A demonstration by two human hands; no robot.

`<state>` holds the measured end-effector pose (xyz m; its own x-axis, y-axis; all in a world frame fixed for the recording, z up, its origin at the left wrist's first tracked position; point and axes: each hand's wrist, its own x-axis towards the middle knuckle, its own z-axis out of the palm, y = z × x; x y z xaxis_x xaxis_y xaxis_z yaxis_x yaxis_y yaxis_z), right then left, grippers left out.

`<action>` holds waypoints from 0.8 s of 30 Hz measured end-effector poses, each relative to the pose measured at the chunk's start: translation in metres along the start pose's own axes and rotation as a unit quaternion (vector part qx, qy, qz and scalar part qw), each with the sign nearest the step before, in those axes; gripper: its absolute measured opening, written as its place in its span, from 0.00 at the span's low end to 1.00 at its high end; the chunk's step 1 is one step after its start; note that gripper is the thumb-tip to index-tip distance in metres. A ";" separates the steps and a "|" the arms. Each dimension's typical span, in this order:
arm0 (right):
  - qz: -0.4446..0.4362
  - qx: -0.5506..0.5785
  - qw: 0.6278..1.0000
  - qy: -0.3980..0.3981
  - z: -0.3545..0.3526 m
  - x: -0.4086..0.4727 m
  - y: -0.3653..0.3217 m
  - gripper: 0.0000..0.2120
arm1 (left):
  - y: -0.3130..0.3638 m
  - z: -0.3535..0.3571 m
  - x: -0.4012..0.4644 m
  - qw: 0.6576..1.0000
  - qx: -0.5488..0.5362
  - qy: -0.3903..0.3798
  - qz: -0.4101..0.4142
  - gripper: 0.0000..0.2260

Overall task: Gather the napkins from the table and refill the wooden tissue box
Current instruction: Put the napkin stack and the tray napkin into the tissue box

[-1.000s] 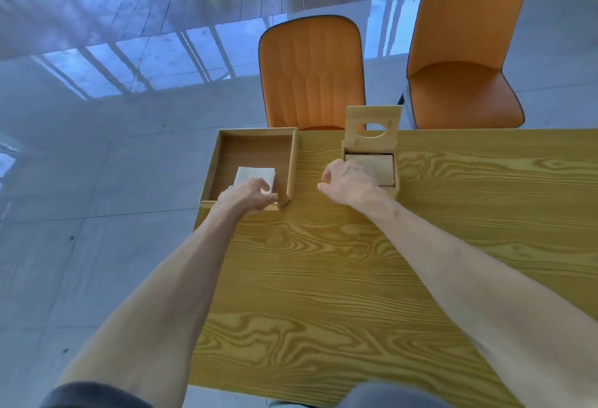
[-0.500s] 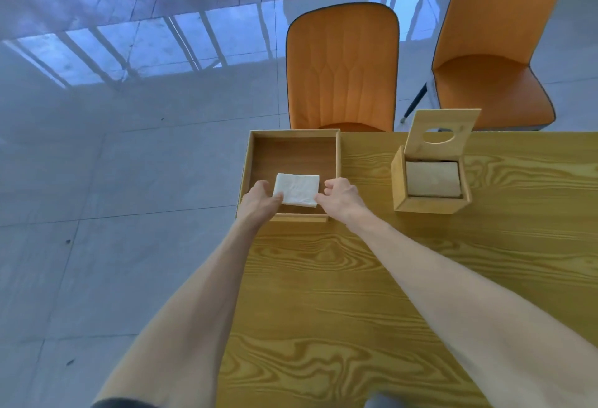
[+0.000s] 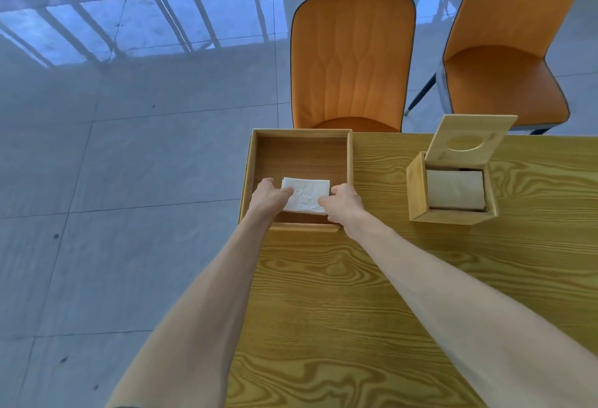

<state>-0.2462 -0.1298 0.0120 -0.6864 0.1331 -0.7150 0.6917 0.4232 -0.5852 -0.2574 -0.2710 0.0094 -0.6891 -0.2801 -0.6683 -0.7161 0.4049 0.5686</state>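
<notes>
A folded white napkin (image 3: 305, 195) lies in the near part of a shallow wooden tray (image 3: 349, 161) at the table's far left corner. My left hand (image 3: 268, 197) grips the napkin's left edge and my right hand (image 3: 343, 203) grips its right edge. To the right stands the wooden tissue box (image 3: 417, 190) with its hinged lid (image 3: 469, 142) tipped up and back; the lid has an oval slot. A stack of napkins (image 3: 454, 189) fills the box.
The wood-grain table (image 3: 388, 294) ends on the left just beside the tray, with grey tiled floor (image 3: 113, 181) beyond. Two orange chairs (image 3: 352, 57) (image 3: 504, 51) stand behind the table's far edge.
My right hand has moved from the tissue box over to the tray and taken the napkin's right edge. The left hand stays on the napkin. My view has shifted left.
</notes>
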 end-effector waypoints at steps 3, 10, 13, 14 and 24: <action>-0.004 -0.004 1.000 0.004 0.000 0.005 0.003 0.12 | -0.002 0.000 0.011 0.998 -0.039 -0.017 -0.047 0.30; -0.037 -0.034 0.999 -0.011 -0.003 0.005 0.011 0.13 | -0.011 0.002 0.014 0.993 -0.083 -0.058 -0.054 0.20; -0.067 -0.058 0.996 -0.011 -0.007 0.004 0.013 0.17 | -0.014 -0.003 0.009 0.994 -0.080 -0.070 -0.022 0.20; -0.081 -0.064 0.995 -0.010 -0.008 0.004 0.014 0.22 | -0.016 -0.005 0.009 0.994 -0.077 -0.078 -0.009 0.19; -0.263 -0.187 0.946 0.037 -0.016 0.001 0.020 0.19 | -0.028 -0.021 -0.001 0.980 -0.048 -0.145 0.129 0.12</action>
<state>-0.2370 -0.1069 0.0061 -0.9370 -0.1279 -0.3250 0.1313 0.7333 -0.6671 -0.2392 -0.3004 0.0048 -0.7980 0.0849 -0.5967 -0.5392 0.3418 0.7697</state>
